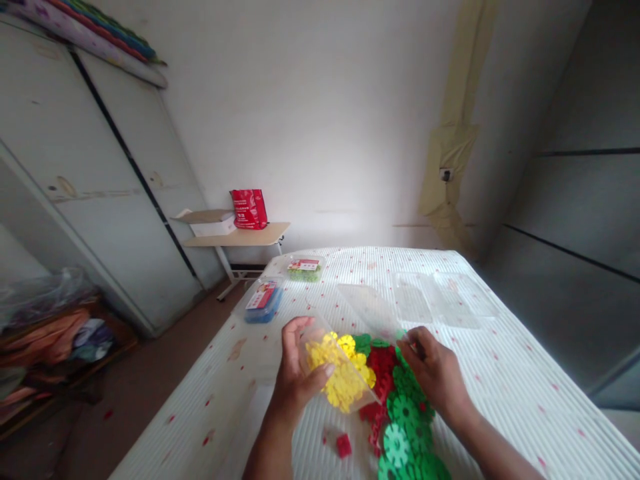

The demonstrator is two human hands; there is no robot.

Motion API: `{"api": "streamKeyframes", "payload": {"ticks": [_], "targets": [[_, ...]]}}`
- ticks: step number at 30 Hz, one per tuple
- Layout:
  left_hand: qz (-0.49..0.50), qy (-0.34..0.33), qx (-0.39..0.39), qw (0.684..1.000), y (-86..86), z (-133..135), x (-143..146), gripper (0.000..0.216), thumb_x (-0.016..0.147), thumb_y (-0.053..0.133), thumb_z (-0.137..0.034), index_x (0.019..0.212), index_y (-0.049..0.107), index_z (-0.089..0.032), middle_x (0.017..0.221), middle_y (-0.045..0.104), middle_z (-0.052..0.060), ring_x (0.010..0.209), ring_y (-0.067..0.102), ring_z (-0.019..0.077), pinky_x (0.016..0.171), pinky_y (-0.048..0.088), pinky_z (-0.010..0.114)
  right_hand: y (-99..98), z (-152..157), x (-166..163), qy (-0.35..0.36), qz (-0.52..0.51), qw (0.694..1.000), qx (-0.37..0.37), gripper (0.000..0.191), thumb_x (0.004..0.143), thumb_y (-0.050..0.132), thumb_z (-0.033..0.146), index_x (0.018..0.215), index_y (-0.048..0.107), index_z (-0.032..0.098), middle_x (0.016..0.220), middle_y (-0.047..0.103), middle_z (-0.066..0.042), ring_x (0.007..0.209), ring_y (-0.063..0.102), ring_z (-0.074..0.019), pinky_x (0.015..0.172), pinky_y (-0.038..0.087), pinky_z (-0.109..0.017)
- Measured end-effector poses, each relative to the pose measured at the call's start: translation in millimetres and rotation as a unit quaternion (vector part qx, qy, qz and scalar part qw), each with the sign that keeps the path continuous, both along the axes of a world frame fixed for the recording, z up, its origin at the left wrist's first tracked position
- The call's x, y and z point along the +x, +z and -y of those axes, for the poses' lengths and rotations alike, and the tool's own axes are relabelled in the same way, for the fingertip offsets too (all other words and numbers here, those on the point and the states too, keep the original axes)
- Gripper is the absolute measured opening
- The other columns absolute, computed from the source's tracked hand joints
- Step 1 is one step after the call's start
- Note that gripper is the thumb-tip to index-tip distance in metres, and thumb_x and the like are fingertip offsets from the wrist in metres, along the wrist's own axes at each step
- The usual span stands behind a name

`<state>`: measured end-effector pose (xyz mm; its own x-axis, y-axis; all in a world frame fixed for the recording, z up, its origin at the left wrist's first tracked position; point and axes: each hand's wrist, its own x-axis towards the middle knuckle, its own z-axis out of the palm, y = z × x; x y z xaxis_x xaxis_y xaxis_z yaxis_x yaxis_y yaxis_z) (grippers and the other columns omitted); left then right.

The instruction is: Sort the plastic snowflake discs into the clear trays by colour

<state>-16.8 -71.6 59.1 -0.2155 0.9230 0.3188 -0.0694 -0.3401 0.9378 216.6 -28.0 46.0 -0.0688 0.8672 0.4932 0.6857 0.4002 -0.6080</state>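
My left hand (295, 373) grips a clear plastic box (367, 399), tilted, with its thumb over the near side. Yellow flower-shaped plastic pieces (345, 380) fill it. My right hand (435, 367) is closed on the corner of a clear plastic lid (370, 308), held up to the right of the box. Below my right hand lies a heap of green notched discs (410, 420). Red pieces (383, 370) lie between the green heap and the yellow pieces. A small red piece (343, 445) sits apart near the front of the table.
A closed box of blue pieces (263, 303) and one of light green pieces (305, 269) stand at the table's far left. Clear containers or lids (455, 300) lie at the back right. Behind, a side table (250, 235) carries a red bag (249, 209).
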Motion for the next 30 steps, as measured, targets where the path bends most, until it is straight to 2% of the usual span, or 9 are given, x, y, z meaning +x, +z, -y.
{"api": "streamKeyframes", "payload": {"ticks": [5,10,16,25,30], "targets": [[-0.089,-0.049,-0.047,0.994,18.9,-5,3,0.064,0.058,0.067,-0.029,0.113,0.035,-0.025,0.12,0.043,0.007,0.111,0.046,0.0273,0.086,0.043,0.038,-11.7,7,-2,0.026,-0.009,1.0,-0.009,0.019,0.084,0.044,0.035,0.07,0.044,0.022,0.054,0.05,0.005,0.046,0.045,-0.0101,0.045,0.033,-0.02],[-0.176,-0.099,-0.028,0.979,37.7,-10,4,0.061,0.062,0.066,-0.025,0.115,0.035,-0.024,0.122,0.041,0.008,0.116,0.042,0.0278,0.09,0.041,0.04,-13.4,10,-4,0.044,-0.033,0.998,-0.025,0.019,0.082,0.045,0.035,0.069,0.044,0.022,0.056,0.051,0.005,0.047,0.045,-0.0096,0.044,0.032,-0.019],[-0.235,-0.108,-0.007,0.966,52.6,-13,2,0.062,0.062,0.065,-0.023,0.117,0.036,-0.025,0.123,0.042,0.006,0.117,0.041,0.0264,0.092,0.04,0.04,-13.7,8,-3,0.025,-0.051,0.998,-0.034,0.022,0.082,0.043,0.036,0.066,0.041,0.021,0.054,0.046,0.005,0.048,0.045,-0.0104,0.046,0.033,-0.02],[-0.311,-0.13,0.032,0.941,79.4,-18,5,0.068,0.061,0.066,-0.023,0.122,0.036,-0.026,0.124,0.043,0.005,0.113,0.044,0.0253,0.093,0.041,0.038,-16.0,5,-1,0.01,-0.061,0.998,-0.032,0.024,0.081,0.042,0.039,0.065,0.041,0.022,0.054,0.047,0.005,0.049,0.045,-0.0112,0.046,0.033,-0.021],[-0.352,-0.123,0.038,0.927,83.8,-23,13,0.069,0.06,0.066,-0.017,0.122,0.038,-0.028,0.125,0.045,0.003,0.114,0.044,0.0234,0.094,0.04,0.037,-15.7,5,-2,0.008,-0.072,0.997,-0.03,0.024,0.08,0.044,0.041,0.066,0.043,0.022,0.055,0.049,0.004,0.049,0.046,-0.0115,0.046,0.034,-0.021]]}}
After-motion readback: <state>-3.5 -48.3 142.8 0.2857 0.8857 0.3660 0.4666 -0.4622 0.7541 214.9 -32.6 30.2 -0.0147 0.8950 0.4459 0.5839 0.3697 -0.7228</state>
